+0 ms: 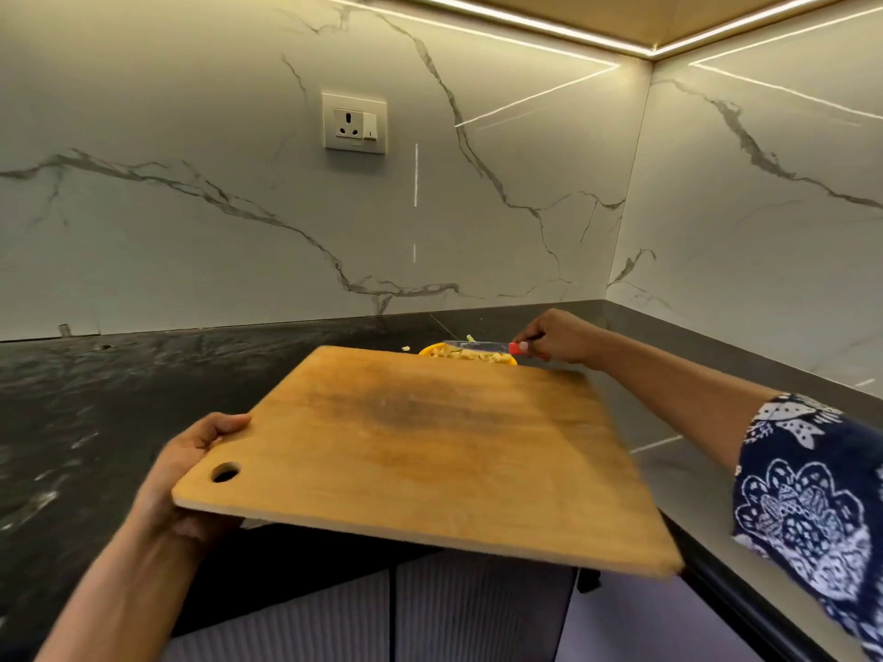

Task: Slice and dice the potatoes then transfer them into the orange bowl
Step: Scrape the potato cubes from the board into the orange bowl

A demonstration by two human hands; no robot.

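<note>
Board (430, 446) raised, potato dice (470, 357) beside right fingers (525, 347).

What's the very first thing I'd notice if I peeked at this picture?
The big wooden cutting board fills the middle, held up at a tilt, with the left hand gripping its near-left corner. Past its far edge, the right hand holds a red-handled knife over the orange bowl of diced potato.

marble wall (191, 231) | socket (354, 122) | dark counter (95, 398) | ceiling strip light (478, 16)
</note>
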